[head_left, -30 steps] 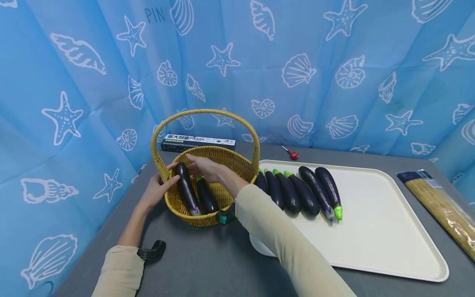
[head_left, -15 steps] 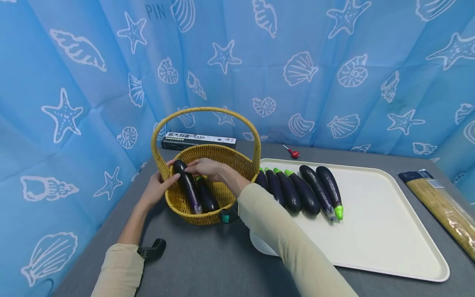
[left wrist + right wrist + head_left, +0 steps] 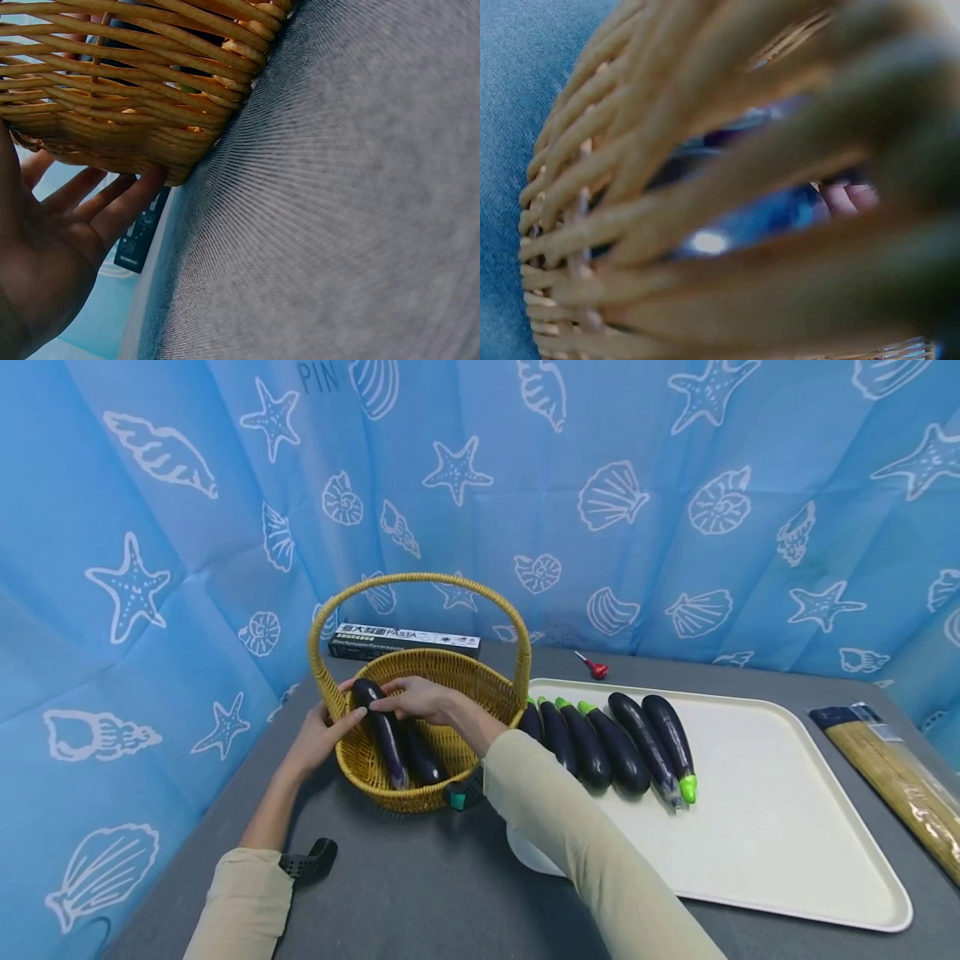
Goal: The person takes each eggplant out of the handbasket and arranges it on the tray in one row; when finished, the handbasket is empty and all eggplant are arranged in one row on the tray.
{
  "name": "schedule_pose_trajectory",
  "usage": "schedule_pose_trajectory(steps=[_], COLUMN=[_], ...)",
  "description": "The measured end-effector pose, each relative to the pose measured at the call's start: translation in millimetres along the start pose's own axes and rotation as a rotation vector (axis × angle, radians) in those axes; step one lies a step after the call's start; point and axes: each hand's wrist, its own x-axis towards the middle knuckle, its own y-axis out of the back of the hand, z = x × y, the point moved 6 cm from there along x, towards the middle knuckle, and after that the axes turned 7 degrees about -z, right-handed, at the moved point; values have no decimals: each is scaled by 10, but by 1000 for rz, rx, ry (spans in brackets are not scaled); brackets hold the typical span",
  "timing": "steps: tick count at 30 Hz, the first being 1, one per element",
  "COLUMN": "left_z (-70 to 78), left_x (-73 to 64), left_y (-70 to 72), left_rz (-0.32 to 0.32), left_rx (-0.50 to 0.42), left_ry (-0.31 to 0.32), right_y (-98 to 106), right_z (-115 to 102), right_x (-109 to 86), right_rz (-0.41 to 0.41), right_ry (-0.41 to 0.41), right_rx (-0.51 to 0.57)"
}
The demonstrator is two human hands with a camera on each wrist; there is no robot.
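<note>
A wicker basket (image 3: 408, 803) with a tall hoop handle stands on the table. My left hand (image 3: 315, 742) holds its left side, thumb over the rim; in the left wrist view the fingers (image 3: 124, 206) lie along the outer wall (image 3: 142, 97). Inside, my right hand (image 3: 423, 700) grips the upper end of a dark purple eggplant (image 3: 388, 742), which leans against the basket's left side. Beside it lies a second eggplant (image 3: 423, 760), partly hidden by the right hand. Blurred wicker fills most of the right wrist view, with glossy eggplant skin (image 3: 757, 221) showing through the gaps.
A cream tray (image 3: 780, 827) stands right of the basket, with several eggplants (image 3: 592, 752) in a row at its left. Behind the basket is a pasta box (image 3: 405, 643). A red lollipop (image 3: 597, 670) lies behind the tray, and a pasta packet (image 3: 885, 768) at far right.
My right hand has come down onto the eggplant's upper end and taken hold of it. The eggplant has shifted slightly rightward at its lower end. The left hand stays at the basket.
</note>
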Motion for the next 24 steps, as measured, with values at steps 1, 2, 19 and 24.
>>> schedule_pose_trajectory(steps=[1, 2, 19, 24], left_z=[2, 2, 173, 380], left_x=[1, 2, -58, -146], left_y=[1, 2, -28, -49], left_rz=[0, 0, -9, -8], left_rx=[7, 14, 1, 13], left_ry=[-1, -4, 16, 17], right_y=[7, 11, 351, 431], right_z=[-1, -2, -117, -191], right_x=[-4, -7, -303, -463], right_rz=[7, 10, 76, 81], right_ry=[3, 8, 119, 129], right_rx=[-1, 7, 159, 198])
